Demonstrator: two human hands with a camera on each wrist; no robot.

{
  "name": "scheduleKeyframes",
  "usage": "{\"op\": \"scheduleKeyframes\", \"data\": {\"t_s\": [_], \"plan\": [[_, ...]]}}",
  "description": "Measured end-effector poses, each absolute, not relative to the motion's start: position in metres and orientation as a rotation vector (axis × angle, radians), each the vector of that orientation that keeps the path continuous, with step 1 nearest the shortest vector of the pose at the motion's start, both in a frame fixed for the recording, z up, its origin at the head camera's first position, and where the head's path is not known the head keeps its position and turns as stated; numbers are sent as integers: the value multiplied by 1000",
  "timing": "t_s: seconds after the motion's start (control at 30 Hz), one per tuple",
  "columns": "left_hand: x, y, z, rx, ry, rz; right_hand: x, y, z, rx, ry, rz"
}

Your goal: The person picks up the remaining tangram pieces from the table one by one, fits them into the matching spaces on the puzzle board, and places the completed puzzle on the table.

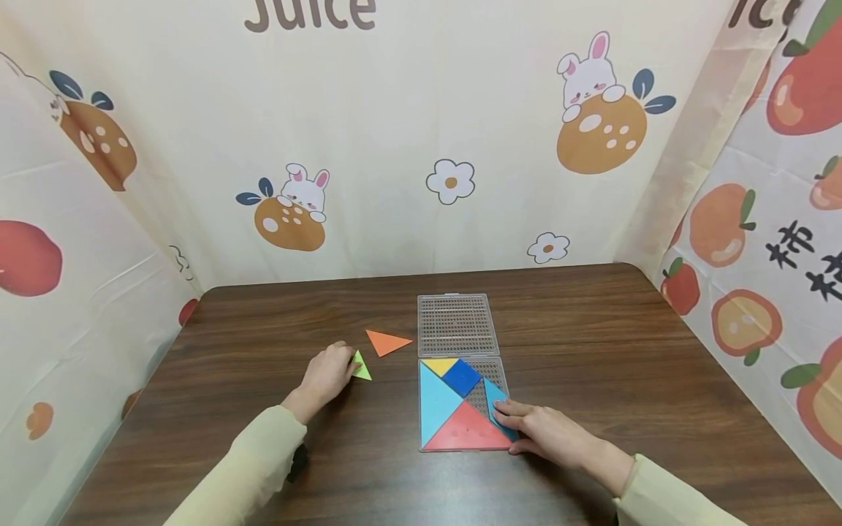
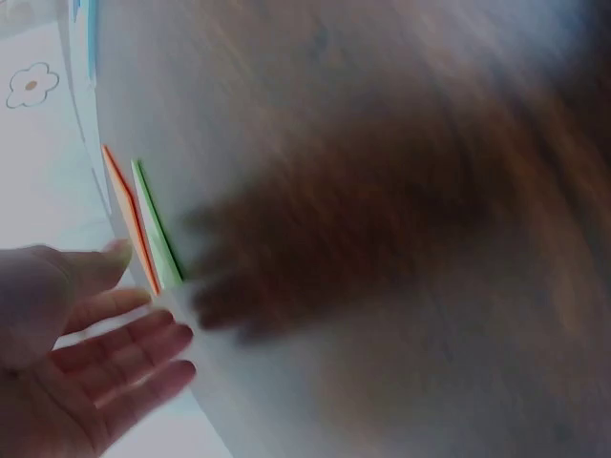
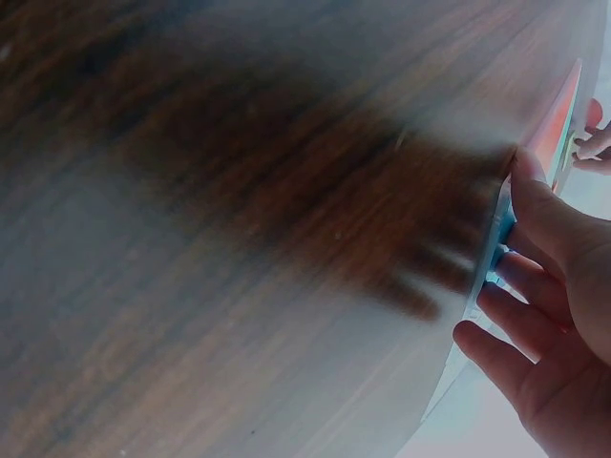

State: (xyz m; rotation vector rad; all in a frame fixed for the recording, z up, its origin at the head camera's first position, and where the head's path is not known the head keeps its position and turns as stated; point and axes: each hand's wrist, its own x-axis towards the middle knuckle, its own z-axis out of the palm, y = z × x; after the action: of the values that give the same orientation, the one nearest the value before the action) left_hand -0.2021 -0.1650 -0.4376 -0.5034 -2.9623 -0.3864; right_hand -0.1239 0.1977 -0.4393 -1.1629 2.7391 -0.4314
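Note:
At the left, my left hand (image 1: pixel 327 372) reaches over a yellow-green triangle (image 1: pixel 362 369) lying on the table, its fingers loosely bent at the piece's near side. My right hand (image 1: pixel 549 435) rests its extended fingers on a blue parallelogram (image 1: pixel 493 397) at the right side of a clear tangram case (image 1: pixel 477 399), with the thumb at the case's lower right corner. Inside the case lie a large light blue triangle (image 1: pixel 435 403), a large red triangle (image 1: pixel 465 429), a dark blue square (image 1: pixel 462 378) and a small yellow triangle (image 1: pixel 437 364). Bare grid shows between the square and the parallelogram.
An orange triangle (image 1: pixel 387 342) lies on the brown wooden table (image 1: pixel 276 329), beyond the yellow-green one. The case's textured lid (image 1: pixel 457 325) is folded back flat behind its base. A printed curtain (image 1: pixel 395 109) stands around the table's back and sides.

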Motion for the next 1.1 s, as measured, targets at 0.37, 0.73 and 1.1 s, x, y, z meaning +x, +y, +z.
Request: {"op": "scheduleKeyframes", "data": {"t_s": [0.37,0.73,1.1], "plan": [[-204,-157,-442,-308,-3001,-453,-123,197,-438,-1167,2738,-437],[-214,-161,-442,-176,-3061,-679,-123,198,-438,-1168,2744,-431],[-213,-154,-438,-52,-3086,-686,-123,198,-438,-1195,2750,-422]]}}
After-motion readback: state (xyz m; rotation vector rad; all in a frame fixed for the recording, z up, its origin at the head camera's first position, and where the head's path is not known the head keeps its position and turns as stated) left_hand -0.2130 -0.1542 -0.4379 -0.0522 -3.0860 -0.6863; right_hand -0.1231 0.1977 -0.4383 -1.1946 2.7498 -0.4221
